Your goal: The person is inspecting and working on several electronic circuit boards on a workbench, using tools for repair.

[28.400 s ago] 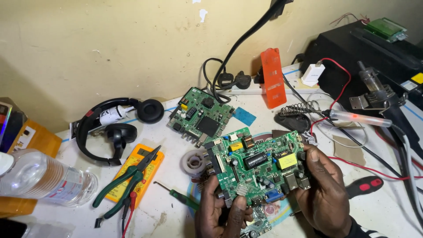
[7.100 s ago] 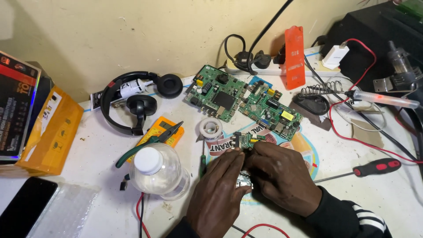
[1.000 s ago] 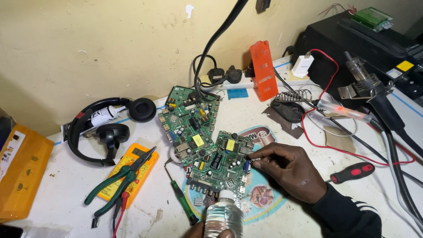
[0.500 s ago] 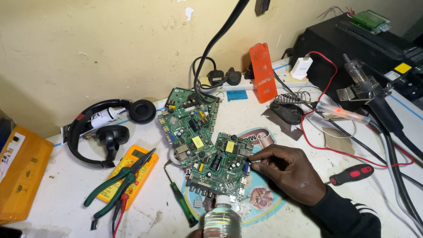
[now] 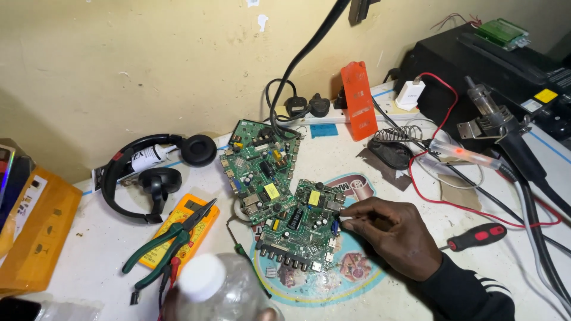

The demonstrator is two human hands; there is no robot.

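— What has the right hand (image 5: 397,238) got?
— Its grip is pinched on the right edge of the nearer circuit board (image 5: 300,227), fingertips (image 5: 348,224) at the small blue connector. That board lies flat on the table (image 5: 107,249), partly over a round printed mat (image 5: 333,279) and touching the second circuit board (image 5: 260,168) behind it, same as half a second ago.
— And the left hand?
— Mostly out of view at the bottom edge. It is closed around a clear plastic bottle (image 5: 217,294) with a white cap, which has come up larger and further left in view than a moment ago.
— Anything else shifted?
— No. The green pliers (image 5: 169,241) rest on the yellow multimeter (image 5: 178,235), the headphones (image 5: 151,169) and red screwdriver (image 5: 476,236) lie as before.
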